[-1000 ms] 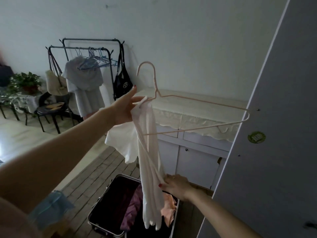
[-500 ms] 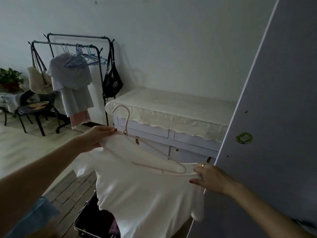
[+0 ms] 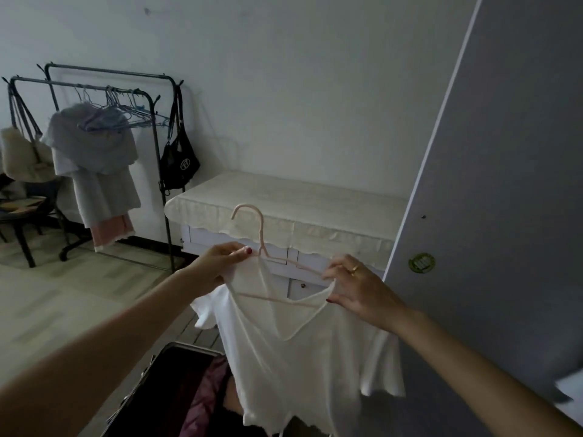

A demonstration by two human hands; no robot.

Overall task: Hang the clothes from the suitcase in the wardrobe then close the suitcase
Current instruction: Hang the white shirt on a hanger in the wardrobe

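While both arms reach forward, left hand [image 3: 217, 266], right hand [image 3: 359, 288] pinching white top [image 3: 293, 351].

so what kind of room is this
Most likely a bedroom or dressing area in a home. A metal clothes rack with hangers and garments stands by the wall, a cloth-covered drawer cabinet sits beside it, and an open suitcase lies on the floor.
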